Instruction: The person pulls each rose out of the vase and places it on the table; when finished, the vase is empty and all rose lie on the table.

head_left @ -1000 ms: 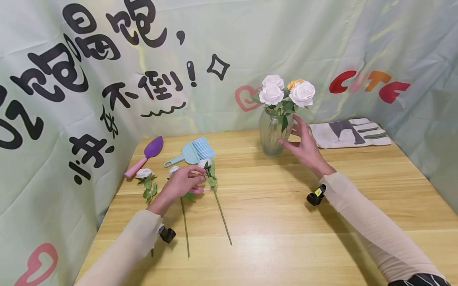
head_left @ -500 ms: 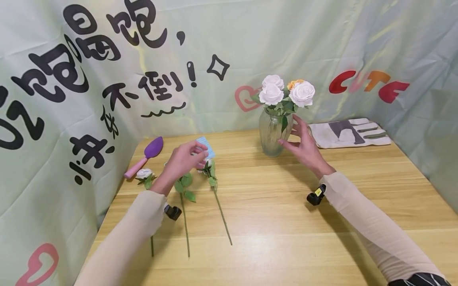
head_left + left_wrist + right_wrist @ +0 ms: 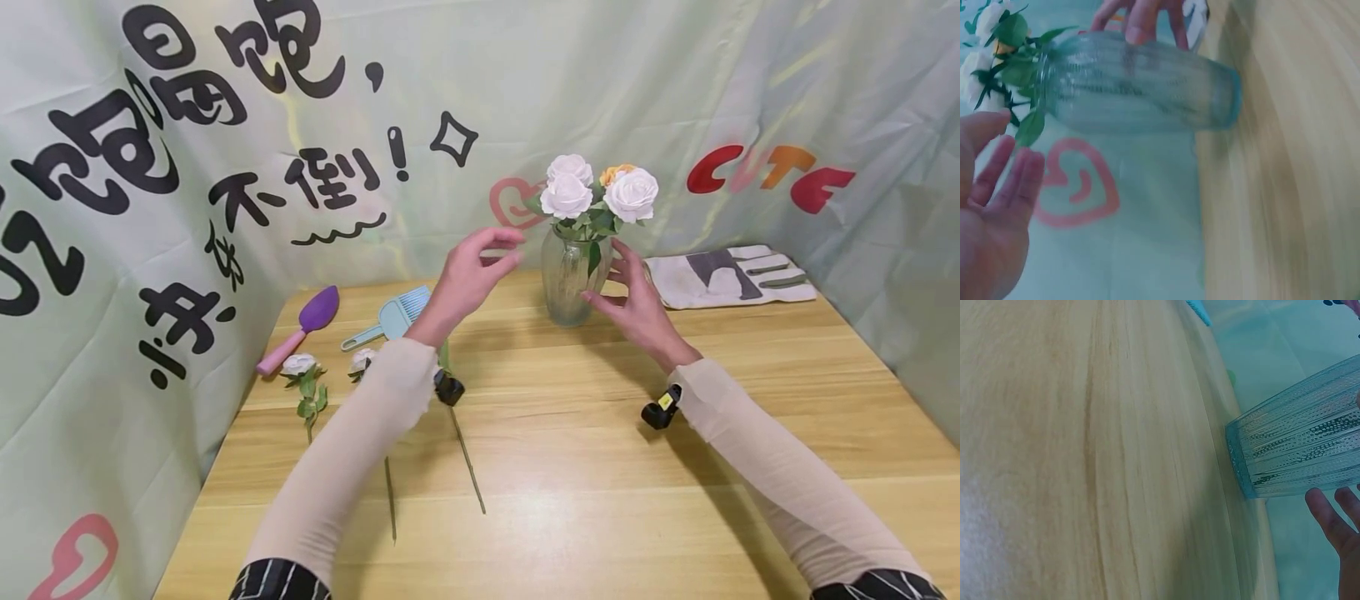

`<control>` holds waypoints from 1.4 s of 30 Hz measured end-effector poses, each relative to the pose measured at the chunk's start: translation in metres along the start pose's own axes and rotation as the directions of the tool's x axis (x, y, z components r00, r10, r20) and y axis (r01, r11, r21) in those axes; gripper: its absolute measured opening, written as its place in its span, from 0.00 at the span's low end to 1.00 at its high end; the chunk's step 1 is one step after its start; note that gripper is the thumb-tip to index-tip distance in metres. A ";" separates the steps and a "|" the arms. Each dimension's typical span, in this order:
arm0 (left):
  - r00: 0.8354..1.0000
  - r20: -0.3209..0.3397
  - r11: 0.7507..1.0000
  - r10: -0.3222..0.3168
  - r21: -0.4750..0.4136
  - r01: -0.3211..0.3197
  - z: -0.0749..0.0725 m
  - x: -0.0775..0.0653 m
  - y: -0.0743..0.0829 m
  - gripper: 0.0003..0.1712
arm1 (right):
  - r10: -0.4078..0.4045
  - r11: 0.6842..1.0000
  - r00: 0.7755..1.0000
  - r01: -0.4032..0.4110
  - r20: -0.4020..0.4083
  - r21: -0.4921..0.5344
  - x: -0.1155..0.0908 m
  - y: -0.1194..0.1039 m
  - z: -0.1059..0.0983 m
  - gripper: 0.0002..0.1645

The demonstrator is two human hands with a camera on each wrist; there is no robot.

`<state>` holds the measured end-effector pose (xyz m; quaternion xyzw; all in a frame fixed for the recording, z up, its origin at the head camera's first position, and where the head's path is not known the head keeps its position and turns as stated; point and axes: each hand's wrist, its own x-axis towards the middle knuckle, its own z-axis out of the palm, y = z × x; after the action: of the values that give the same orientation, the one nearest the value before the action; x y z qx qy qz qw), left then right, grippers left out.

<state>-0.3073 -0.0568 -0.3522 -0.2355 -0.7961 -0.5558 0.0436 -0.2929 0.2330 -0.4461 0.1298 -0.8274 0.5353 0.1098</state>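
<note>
A ribbed clear glass vase stands upright at the back of the table, holding several white roses and an orange one. My right hand holds its right side, thumb in front and fingers behind. My left hand hovers left of the vase, apart from it, with loosely bent fingers and nothing in them. In the left wrist view, this left hand is just below the leaves at the vase's mouth. The right wrist view shows the vase's base on the table.
White roses lie at left: one in full sight, another partly behind the left sleeve, and a third showing its stem. Behind them are a purple trowel and a blue dustpan-shaped tool. A printed cloth lies right.
My left hand has risen from the loose roses and moved right and away from me, toward the vase. The right hand and the vase have kept their places.
</note>
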 end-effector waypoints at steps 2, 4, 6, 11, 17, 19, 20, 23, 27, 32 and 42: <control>0.999 0.004 0.998 0.051 -0.044 -0.051 0.011 0.008 0.003 0.16 | 0.001 1.000 1.000 -0.001 0.000 -0.003 0.000 0.000 0.000 0.62; 0.997 0.004 0.994 0.083 -0.077 -0.083 0.022 0.015 0.005 0.15 | 0.003 1.000 1.000 -0.003 0.001 -0.006 0.000 0.000 0.000 0.62; 0.995 -0.004 0.990 0.098 -0.097 -0.098 0.030 0.021 0.006 0.13 | 0.005 1.000 1.000 -0.005 0.002 -0.008 0.000 0.001 0.000 0.62; 0.997 -0.042 0.991 0.071 -0.112 -0.076 0.042 0.033 0.008 0.10 | -0.003 1.000 1.000 0.003 0.001 -0.011 0.000 0.001 0.000 0.62; 0.996 -0.064 0.998 0.055 0.012 -0.054 0.048 0.040 0.010 0.12 | -0.018 1.000 1.000 0.018 -0.007 -0.008 0.000 0.001 0.000 0.62; 0.993 -0.097 0.997 0.064 0.037 -0.060 0.049 0.040 0.012 0.11 | -0.021 1.000 1.000 0.021 -0.007 -0.001 0.001 0.001 0.001 0.61; 0.991 -0.118 0.997 0.067 0.040 -0.062 0.050 0.041 0.013 0.10 | -0.023 1.000 1.000 0.023 -0.008 -0.001 0.001 0.001 0.001 0.61; 0.978 -0.189 0.997 0.083 0.013 -0.082 0.050 0.043 0.018 0.11 | -0.025 1.000 1.000 0.025 -0.011 -0.001 0.001 0.001 0.001 0.61; 0.956 -0.281 0.994 0.080 -0.048 -0.098 0.049 0.047 0.023 0.12 | -0.026 1.000 1.000 0.026 -0.016 -0.017 0.002 0.003 0.000 0.61; 0.941 -0.327 0.982 0.082 -0.136 -0.133 0.047 0.050 0.030 0.10 | -0.020 1.000 1.000 0.020 -0.018 -0.020 0.001 0.002 0.000 0.61; 0.924 -0.373 0.942 0.089 -0.269 -0.199 0.022 0.059 0.055 0.11 | -0.015 1.000 1.000 0.015 -0.012 -0.009 0.001 0.003 0.000 0.61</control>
<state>-0.3317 -0.0028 -0.2938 -0.1934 -0.6608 -0.6995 0.1915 -0.2947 0.2341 -0.4486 0.1322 -0.8279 0.5318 0.1194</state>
